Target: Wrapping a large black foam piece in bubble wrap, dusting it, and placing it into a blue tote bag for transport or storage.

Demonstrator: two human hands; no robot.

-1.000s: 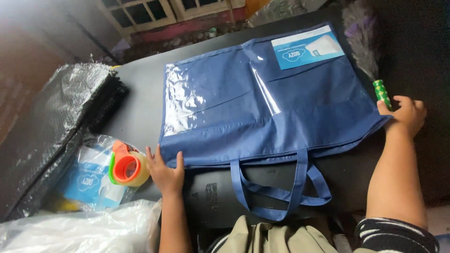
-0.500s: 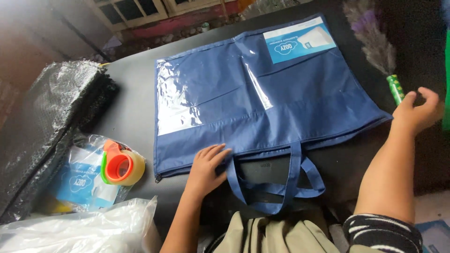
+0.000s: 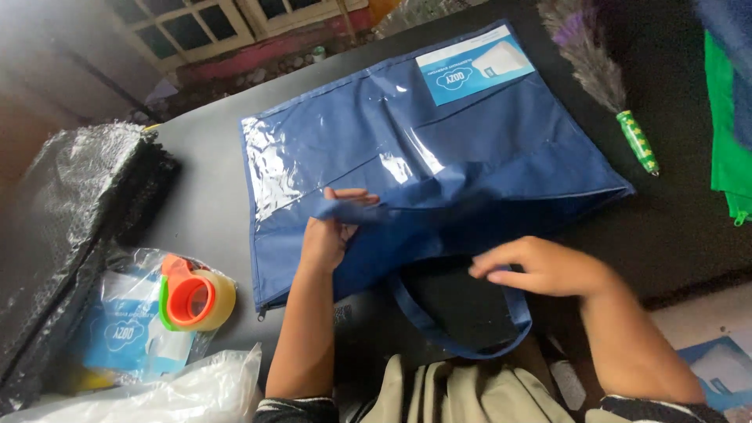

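a large blue fabric storage bag [image 3: 470, 141] lies flat on a dark table [image 3: 204, 196], its clear plastic window [image 3: 274, 168] toward the far left and a light blue label card [image 3: 474, 64] at its far corner. the near edge of the bag is raised off the surface.

the left hand [image 3: 329, 231] is closed on the upper layer of fabric at the near edge, fingers curled over the fold, and lifts it clear of the lower layer. the right hand [image 3: 544, 266] hovers over the opening near the blue carry handle [image 3: 470, 329], fingers loosely extended; whether it touches the fabric cannot be told, and it grips nothing visible.

handling judgement: the bag appears light, thin and limp. it folds and creases where lifted and holds no shape of its own. the plastic window looks slick and creases easily. the firmest holds are likely the stitched near edge and the handle straps.

surrounding items: a tape dispenser with orange core [image 3: 196, 298] rests on a clear packet at the left, beside a black bubble-wrap bundle [image 3: 70, 211]. a feather duster with green handle [image 3: 607, 82] lies past the right edge of the bag.
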